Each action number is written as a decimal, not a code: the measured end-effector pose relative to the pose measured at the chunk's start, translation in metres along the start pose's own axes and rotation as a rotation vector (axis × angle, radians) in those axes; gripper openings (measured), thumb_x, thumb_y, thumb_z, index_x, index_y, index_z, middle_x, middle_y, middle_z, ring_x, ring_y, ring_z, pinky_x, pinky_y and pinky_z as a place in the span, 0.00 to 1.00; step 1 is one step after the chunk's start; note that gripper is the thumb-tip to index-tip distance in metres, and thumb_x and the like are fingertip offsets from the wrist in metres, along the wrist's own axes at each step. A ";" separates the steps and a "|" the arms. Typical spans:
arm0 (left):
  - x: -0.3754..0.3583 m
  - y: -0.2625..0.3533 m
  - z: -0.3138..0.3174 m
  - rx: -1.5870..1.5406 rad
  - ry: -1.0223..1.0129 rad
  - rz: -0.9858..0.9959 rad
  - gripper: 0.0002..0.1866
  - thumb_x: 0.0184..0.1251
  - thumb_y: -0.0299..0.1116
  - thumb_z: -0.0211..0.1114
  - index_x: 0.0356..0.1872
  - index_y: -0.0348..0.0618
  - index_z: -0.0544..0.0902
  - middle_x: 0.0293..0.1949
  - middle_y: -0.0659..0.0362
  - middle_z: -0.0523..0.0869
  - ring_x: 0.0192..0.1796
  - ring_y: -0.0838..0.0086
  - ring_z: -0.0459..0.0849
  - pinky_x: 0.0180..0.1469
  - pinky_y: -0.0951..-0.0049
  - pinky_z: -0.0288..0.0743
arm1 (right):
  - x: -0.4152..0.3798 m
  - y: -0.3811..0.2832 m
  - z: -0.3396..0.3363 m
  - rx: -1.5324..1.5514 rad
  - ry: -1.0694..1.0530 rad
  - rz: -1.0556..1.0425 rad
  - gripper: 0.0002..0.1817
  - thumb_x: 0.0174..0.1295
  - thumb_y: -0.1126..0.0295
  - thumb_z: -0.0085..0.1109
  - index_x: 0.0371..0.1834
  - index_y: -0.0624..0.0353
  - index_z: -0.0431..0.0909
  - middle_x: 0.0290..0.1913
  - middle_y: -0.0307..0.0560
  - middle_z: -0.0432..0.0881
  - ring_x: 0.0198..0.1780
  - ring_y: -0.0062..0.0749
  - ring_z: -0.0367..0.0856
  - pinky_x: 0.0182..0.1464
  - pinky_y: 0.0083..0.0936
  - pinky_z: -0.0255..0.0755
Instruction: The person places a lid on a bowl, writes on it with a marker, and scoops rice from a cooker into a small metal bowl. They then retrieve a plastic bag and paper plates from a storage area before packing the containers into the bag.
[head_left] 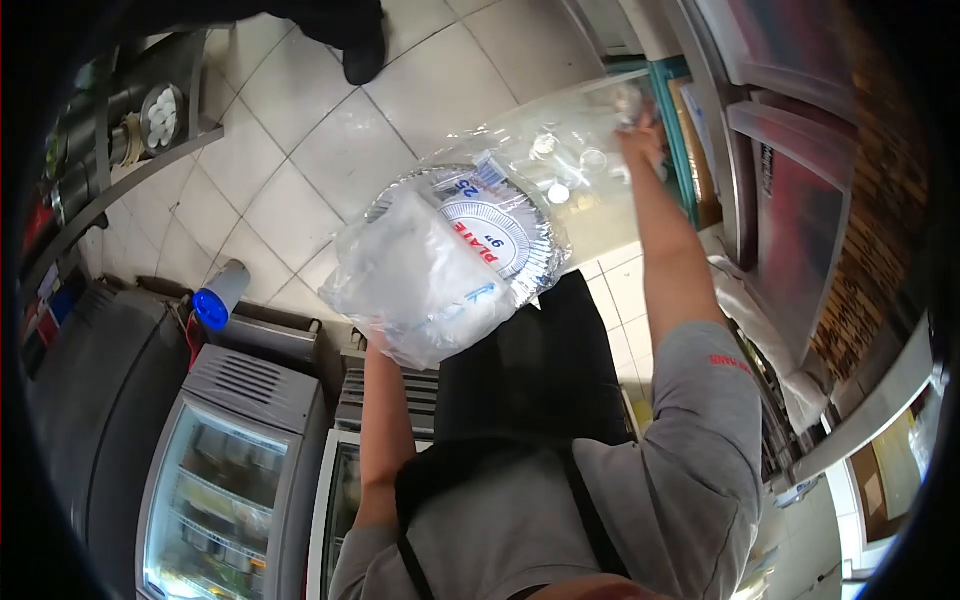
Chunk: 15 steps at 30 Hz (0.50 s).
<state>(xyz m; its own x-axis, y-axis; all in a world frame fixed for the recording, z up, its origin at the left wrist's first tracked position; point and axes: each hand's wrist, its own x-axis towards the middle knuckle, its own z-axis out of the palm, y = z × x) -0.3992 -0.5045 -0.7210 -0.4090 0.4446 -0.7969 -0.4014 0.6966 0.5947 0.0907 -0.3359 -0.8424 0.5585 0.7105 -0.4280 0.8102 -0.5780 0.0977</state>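
A pack of foil-rimmed plates (530,225), printed "PLATE 9"" and "25", is wrapped in clear plastic in front of me. A crumpled white plastic bag (410,265) lies over its left part. My left hand (376,343) holds the pack from below at the near left, its fingers hidden under the wrapping. From the pack, a clear plastic bag (560,140) stretches away to the right, with round white spots showing on it. At its far end my right hand (645,140), arm extended, is closed on the gathered plastic, beside a teal-edged bin (677,140).
Stacked translucent bins (790,210) line the right side. Glass-door fridges (220,490) stand at the lower left, near a blue-lidded container (212,308). A bowl of white round items (160,115) sits on the left shelf. Another person's shoe (364,60) is on the tiled floor (320,150).
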 end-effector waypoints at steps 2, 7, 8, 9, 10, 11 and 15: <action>-0.004 -0.005 -0.009 0.002 0.016 -0.006 0.14 0.63 0.31 0.55 0.44 0.31 0.78 0.37 0.55 0.83 0.39 0.72 0.80 0.43 0.72 0.73 | 0.025 0.021 0.002 0.126 0.015 0.005 0.54 0.48 0.45 0.64 0.72 0.44 0.37 0.72 0.58 0.42 0.71 0.53 0.47 0.66 0.58 0.48; -0.011 -0.020 -0.023 -0.013 0.029 -0.041 0.14 0.63 0.31 0.54 0.45 0.31 0.78 0.37 0.55 0.83 0.39 0.72 0.80 0.43 0.72 0.73 | 0.059 0.041 0.002 0.328 0.094 0.070 0.48 0.50 0.42 0.59 0.69 0.54 0.47 0.68 0.60 0.51 0.69 0.55 0.52 0.66 0.52 0.50; -0.013 -0.023 -0.025 -0.005 0.026 -0.048 0.15 0.63 0.31 0.54 0.45 0.31 0.78 0.37 0.55 0.83 0.39 0.72 0.80 0.43 0.72 0.73 | 0.052 0.044 0.009 0.360 0.125 0.101 0.48 0.51 0.41 0.58 0.68 0.55 0.49 0.68 0.60 0.53 0.68 0.55 0.54 0.66 0.50 0.50; -0.013 -0.024 -0.026 -0.003 0.019 -0.052 0.15 0.63 0.31 0.54 0.45 0.31 0.78 0.37 0.55 0.83 0.39 0.72 0.80 0.43 0.72 0.73 | 0.048 0.050 0.013 0.396 0.154 0.144 0.47 0.51 0.41 0.57 0.68 0.57 0.51 0.67 0.61 0.55 0.68 0.55 0.55 0.66 0.49 0.51; -0.014 -0.026 -0.026 -0.003 0.015 -0.057 0.15 0.63 0.31 0.54 0.45 0.31 0.78 0.37 0.55 0.83 0.39 0.72 0.80 0.43 0.72 0.73 | 0.034 0.055 0.021 0.432 0.202 0.196 0.47 0.51 0.40 0.56 0.67 0.59 0.53 0.66 0.61 0.57 0.67 0.56 0.56 0.67 0.48 0.51; -0.013 -0.029 -0.027 -0.002 0.010 -0.060 0.15 0.63 0.31 0.54 0.45 0.31 0.78 0.37 0.55 0.83 0.39 0.72 0.80 0.43 0.72 0.73 | 0.022 0.060 0.030 0.458 0.237 0.259 0.47 0.52 0.39 0.55 0.67 0.61 0.55 0.66 0.61 0.59 0.67 0.56 0.57 0.67 0.47 0.52; -0.010 -0.031 -0.016 0.002 -0.037 -0.075 0.15 0.62 0.30 0.54 0.45 0.31 0.78 0.37 0.54 0.83 0.40 0.71 0.80 0.43 0.72 0.73 | -0.027 0.095 0.104 0.061 0.192 0.118 0.35 0.51 0.47 0.62 0.57 0.61 0.71 0.65 0.63 0.61 0.63 0.59 0.60 0.62 0.47 0.59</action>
<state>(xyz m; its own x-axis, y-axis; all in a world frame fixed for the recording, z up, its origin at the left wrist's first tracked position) -0.3955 -0.5396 -0.7294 -0.3470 0.4115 -0.8428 -0.4285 0.7298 0.5328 0.1341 -0.4521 -0.9153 0.6772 0.6963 -0.2378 0.7281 -0.6808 0.0798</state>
